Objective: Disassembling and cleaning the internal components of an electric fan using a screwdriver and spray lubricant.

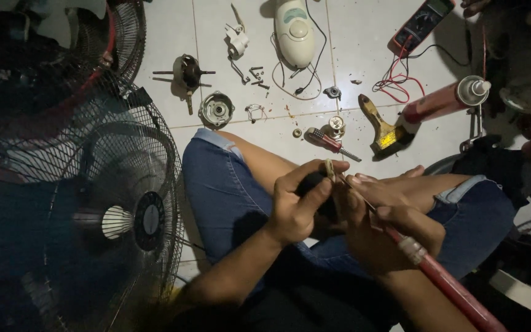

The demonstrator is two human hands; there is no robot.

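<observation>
Left hand (pixel 296 206) clamps the dark part (pixel 312 182) firmly, right hand (pixel 381 230) grips the red screwdriver (pixel 444 280): keep its tip square and steady.

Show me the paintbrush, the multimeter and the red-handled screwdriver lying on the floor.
paintbrush (pixel 381 128), head view, on its wooden handle.
multimeter (pixel 422 23), head view, on its dark body.
red-handled screwdriver (pixel 326 141), head view, on its handle.

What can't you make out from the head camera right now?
- Dark part in the left hand: shape lost in shadow and behind the fingers.
- Tool tip from the right hand: meets the part behind fingers, contact unseen.
- Red-handled tool: its end is cut off by the bottom edge.
- Small screws on the floor tiles: too small to count.
</observation>
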